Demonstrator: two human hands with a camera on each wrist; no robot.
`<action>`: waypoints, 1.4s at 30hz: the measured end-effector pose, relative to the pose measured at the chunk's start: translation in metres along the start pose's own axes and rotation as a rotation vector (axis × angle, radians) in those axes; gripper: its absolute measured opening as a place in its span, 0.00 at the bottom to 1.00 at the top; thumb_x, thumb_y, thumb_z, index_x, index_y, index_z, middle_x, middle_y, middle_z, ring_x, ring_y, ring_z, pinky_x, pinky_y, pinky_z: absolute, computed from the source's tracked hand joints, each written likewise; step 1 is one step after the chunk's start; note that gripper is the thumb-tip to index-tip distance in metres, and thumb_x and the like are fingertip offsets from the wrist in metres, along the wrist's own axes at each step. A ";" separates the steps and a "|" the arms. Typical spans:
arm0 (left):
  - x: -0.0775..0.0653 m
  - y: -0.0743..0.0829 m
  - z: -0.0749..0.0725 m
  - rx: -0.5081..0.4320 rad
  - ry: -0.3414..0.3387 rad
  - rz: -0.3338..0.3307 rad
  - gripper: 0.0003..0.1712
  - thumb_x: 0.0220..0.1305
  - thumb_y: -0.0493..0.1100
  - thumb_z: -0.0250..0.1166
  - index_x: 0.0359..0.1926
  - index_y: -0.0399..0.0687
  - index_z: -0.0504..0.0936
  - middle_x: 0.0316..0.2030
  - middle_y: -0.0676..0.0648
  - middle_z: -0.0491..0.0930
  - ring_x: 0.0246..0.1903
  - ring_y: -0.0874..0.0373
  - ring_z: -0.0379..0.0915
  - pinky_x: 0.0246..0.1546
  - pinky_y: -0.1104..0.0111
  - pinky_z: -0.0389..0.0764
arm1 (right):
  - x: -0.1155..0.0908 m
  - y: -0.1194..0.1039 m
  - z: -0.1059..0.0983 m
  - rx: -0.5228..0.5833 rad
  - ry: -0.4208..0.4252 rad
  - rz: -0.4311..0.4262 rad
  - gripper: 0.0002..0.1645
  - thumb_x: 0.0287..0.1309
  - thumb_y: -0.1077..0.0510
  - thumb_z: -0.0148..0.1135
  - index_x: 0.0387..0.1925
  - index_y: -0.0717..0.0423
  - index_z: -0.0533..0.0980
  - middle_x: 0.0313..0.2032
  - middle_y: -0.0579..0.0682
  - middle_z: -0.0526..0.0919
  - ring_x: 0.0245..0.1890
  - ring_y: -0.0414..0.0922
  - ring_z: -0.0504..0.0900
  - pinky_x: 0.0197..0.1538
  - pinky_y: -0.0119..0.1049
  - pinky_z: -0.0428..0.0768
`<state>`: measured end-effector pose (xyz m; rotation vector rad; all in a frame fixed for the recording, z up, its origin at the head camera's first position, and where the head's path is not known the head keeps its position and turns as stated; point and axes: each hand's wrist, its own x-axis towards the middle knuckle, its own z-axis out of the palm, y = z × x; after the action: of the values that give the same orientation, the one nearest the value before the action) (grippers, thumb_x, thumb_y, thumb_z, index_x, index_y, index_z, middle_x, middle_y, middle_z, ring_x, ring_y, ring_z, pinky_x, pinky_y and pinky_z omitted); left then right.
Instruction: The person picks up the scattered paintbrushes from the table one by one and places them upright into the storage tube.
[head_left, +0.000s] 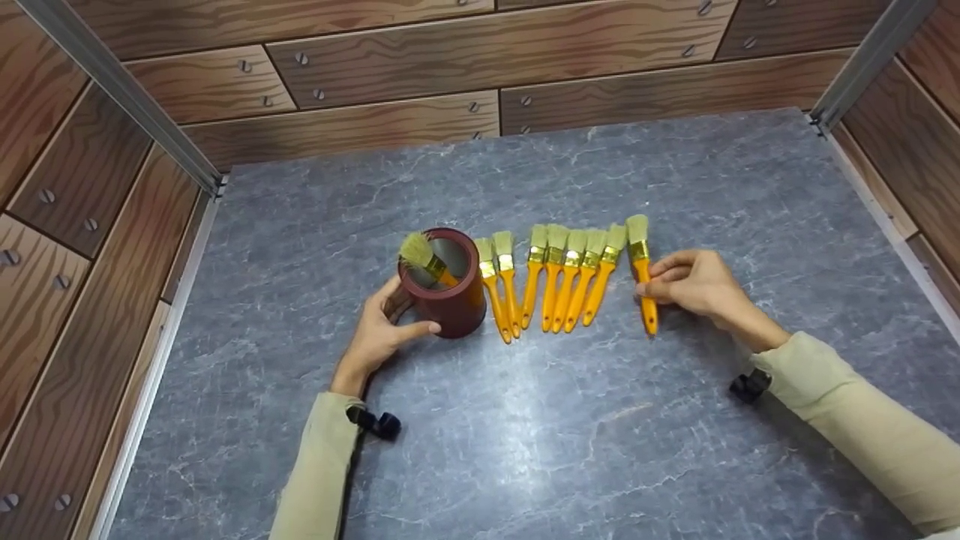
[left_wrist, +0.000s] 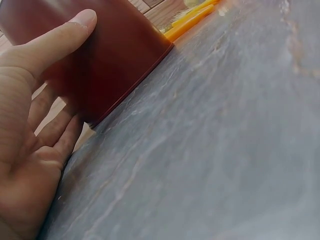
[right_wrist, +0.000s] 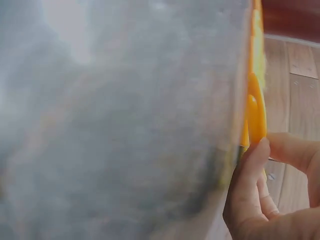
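A dark red cylindrical container (head_left: 457,306) stands on the table, with one paintbrush (head_left: 429,259) in it, bristles up and leaning over the rim. My left hand (head_left: 381,326) holds the container from its left side; in the left wrist view the thumb (left_wrist: 82,22) lies across its wall and the fingers reach behind. At the right end of a row of paintbrushes (head_left: 555,277), my right hand (head_left: 690,283) pinches another paintbrush (head_left: 642,274) by its orange handle between thumb and fingers. Its pale bristles point away from me.
Several orange-handled brushes lie side by side between the container and the held brush, the leftmost close against the container. The grey marbled table (head_left: 510,450) is bounded by wood-patterned walls (head_left: 390,90) at the back and sides, with metal posts (head_left: 135,97) at the far corners.
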<state>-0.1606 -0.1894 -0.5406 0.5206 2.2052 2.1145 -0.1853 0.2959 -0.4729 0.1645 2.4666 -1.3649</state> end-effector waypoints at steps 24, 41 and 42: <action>0.003 -0.002 0.000 -0.006 -0.001 0.009 0.53 0.53 0.29 0.83 0.78 0.55 0.72 0.67 0.46 0.82 0.70 0.49 0.76 0.76 0.58 0.74 | -0.015 -0.108 0.020 0.300 -0.106 -0.375 0.18 0.65 0.65 0.74 0.54 0.69 0.80 0.45 0.51 0.88 0.43 0.45 0.92 0.53 0.43 0.92; 0.002 0.001 0.000 -0.014 0.004 -0.003 0.53 0.54 0.29 0.83 0.79 0.52 0.71 0.68 0.44 0.81 0.70 0.50 0.76 0.75 0.57 0.75 | -0.005 -0.177 0.081 0.337 -0.171 -0.632 0.14 0.65 0.67 0.73 0.51 0.68 0.84 0.43 0.57 0.90 0.39 0.48 0.91 0.49 0.44 0.93; 0.003 0.001 0.000 -0.014 0.004 -0.004 0.52 0.54 0.29 0.83 0.78 0.52 0.71 0.68 0.44 0.81 0.70 0.50 0.76 0.75 0.57 0.75 | -0.005 -0.180 0.084 0.333 -0.176 -0.646 0.14 0.65 0.67 0.73 0.50 0.68 0.84 0.42 0.57 0.90 0.39 0.48 0.91 0.48 0.45 0.93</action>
<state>-0.1629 -0.1887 -0.5395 0.5113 2.1901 2.1287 -0.2072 0.1281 -0.3679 -0.7072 2.2068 -1.9343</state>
